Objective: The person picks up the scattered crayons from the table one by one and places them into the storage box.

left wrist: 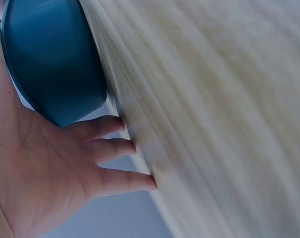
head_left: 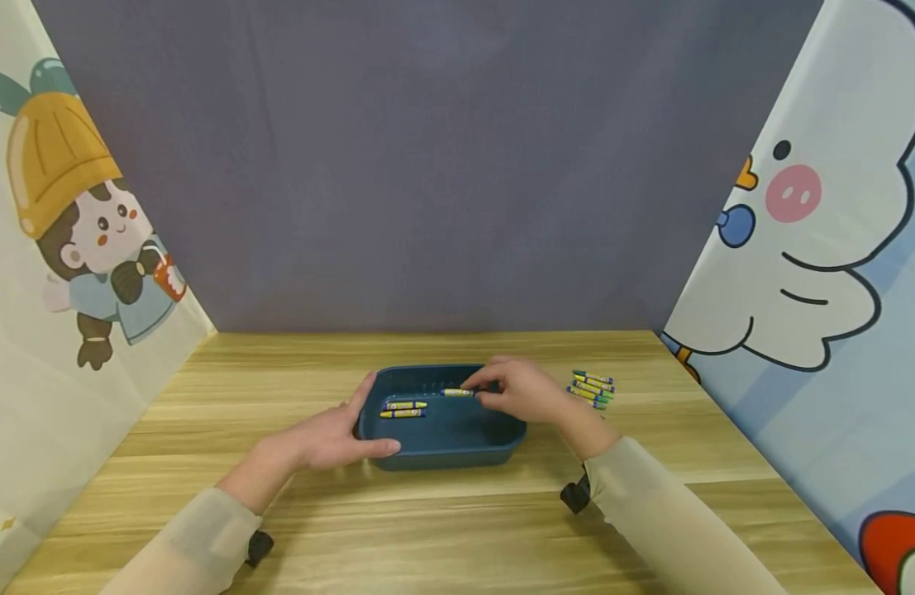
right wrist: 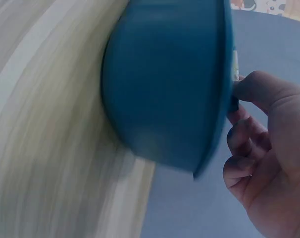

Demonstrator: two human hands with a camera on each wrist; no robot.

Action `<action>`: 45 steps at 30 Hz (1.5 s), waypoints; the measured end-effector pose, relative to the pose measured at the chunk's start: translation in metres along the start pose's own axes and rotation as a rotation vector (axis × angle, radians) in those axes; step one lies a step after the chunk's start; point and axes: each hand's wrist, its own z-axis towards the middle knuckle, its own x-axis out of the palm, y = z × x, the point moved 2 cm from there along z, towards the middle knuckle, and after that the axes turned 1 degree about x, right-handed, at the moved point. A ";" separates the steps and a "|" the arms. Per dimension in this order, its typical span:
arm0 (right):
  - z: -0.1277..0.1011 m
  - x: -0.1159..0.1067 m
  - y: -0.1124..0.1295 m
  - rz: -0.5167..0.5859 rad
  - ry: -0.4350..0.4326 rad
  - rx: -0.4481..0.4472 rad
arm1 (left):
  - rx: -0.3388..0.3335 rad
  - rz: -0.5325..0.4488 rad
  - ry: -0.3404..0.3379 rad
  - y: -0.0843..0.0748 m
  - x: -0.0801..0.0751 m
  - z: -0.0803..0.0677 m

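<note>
A dark blue rectangular tray (head_left: 457, 457) sits on the table. My left hand (head_left: 326, 434) steadies its left end, thumb along the front rim; in the left wrist view three straight fingers of the left hand (left wrist: 56, 168) reach down to the tabletop beside the tray wall (left wrist: 53, 59). Over the tray, my right hand (head_left: 527, 392) pinches a yellow-wrapped crayon (head_left: 455, 392) between thumb and fingertips. The right wrist view shows part of that crayon (right wrist: 235, 64) beyond the rim. Inside the tray, at left, two yellow-and-blue crayons (head_left: 403, 410) lie side by side.
Right of the tray, several crayons (head_left: 593, 388) with yellow and blue wrappers lie in a loose row on the wooden table (head_left: 427, 529). A grey panel (head_left: 442, 182) stands at the back, with cartoon-printed walls (head_left: 822, 314) on both sides.
</note>
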 end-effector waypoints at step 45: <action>0.075 0.083 0.030 -0.019 0.163 -0.018 | 0.049 -0.032 0.014 0.000 -0.003 0.003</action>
